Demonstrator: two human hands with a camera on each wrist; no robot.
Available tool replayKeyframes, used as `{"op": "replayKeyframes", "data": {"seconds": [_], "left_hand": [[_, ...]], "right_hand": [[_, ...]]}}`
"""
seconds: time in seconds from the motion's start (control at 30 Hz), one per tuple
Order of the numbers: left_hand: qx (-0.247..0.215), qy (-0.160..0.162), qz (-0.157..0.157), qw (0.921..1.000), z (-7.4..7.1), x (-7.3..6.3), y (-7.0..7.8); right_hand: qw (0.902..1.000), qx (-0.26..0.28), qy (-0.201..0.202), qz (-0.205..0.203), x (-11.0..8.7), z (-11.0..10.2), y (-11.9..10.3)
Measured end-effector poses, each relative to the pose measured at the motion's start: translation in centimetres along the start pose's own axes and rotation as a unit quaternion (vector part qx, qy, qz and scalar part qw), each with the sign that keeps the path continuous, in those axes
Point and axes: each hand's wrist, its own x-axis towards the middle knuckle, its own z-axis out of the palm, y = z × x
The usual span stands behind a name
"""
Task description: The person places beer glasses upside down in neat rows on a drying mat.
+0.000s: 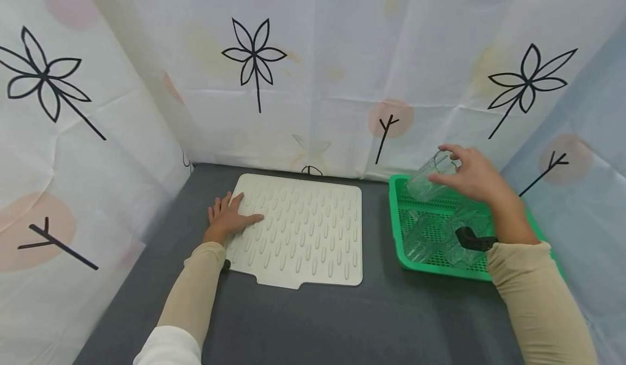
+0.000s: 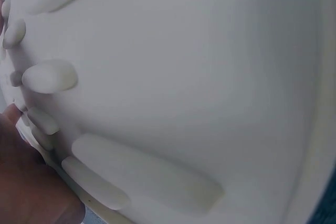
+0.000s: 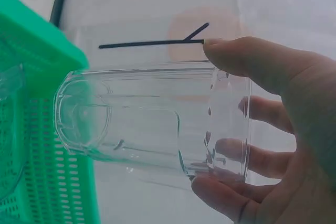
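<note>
My right hand grips a clear drinking glass near its rim, thumb on one side and fingers on the other. The glass is tilted over the back left of a green plastic basket. Several more clear glasses lie in the basket, partly behind my right forearm. On the left, my left hand rests with spread fingers on the left edge of a cream-white ridged mat. In the left wrist view, the mat's raised ridges fill most of the picture.
The mat and basket stand side by side on a dark grey table, with a strip of table between them. A white patterned cloth hangs behind and along both sides. A black camera mount sits at my right wrist, above the basket.
</note>
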Motion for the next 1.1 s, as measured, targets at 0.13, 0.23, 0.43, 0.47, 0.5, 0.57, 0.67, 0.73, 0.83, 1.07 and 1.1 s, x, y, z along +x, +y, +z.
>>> {"op": "replayKeyframes", "data": {"seconds": [0.13,0.23,0.43,0.47,0.5,0.57,0.67,0.73,0.83,1.07,1.1], "left_hand": [[0.007,-0.004,-0.003,1.0000,0.1,0.2,-0.2],[0.011,-0.006,-0.004,0.9999,0.1,0.1,-0.2],[0.013,-0.009,-0.005,0.9999,0.1,-0.1,-0.1],[0.013,-0.010,-0.006,0.9998,0.0,-0.2,0.0],[0.013,-0.010,-0.006,0.9998,0.1,-0.1,-0.1],[0.014,-0.009,-0.007,0.9998,0.0,-0.1,-0.1],[0.014,-0.007,-0.008,0.9998,0.0,-0.3,-0.1],[0.013,-0.007,-0.008,0.9999,-0.1,-0.3,0.0],[0.008,-0.007,-0.005,0.9999,-0.1,-0.4,0.1],[0.000,-0.005,0.000,1.0000,-0.3,-0.8,0.4],[0.000,-0.005,0.000,1.0000,-0.4,-0.9,0.5]], "right_hand": [[0.9996,0.024,0.008,-0.008,-0.3,-0.1,-0.6],[0.9986,0.050,0.015,-0.012,-0.5,0.1,-1.0],[0.9917,0.117,0.042,-0.034,-1.3,0.8,-2.2],[0.9899,0.127,0.049,-0.038,-1.4,1.0,-2.4],[0.9884,0.135,0.056,-0.041,-1.5,1.3,-2.6],[0.9846,0.155,0.067,-0.046,-1.6,1.7,-2.9],[0.9780,0.186,0.080,-0.050,-1.6,2.4,-3.3],[0.9732,0.206,0.086,-0.054,-1.5,2.9,-3.5],[0.9650,0.232,0.102,-0.068,-1.3,3.8,-3.8],[0.9398,0.301,0.123,-0.104,-0.6,6.7,-4.4],[0.9363,0.310,0.125,-0.107,-0.5,7.2,-4.5]]}}
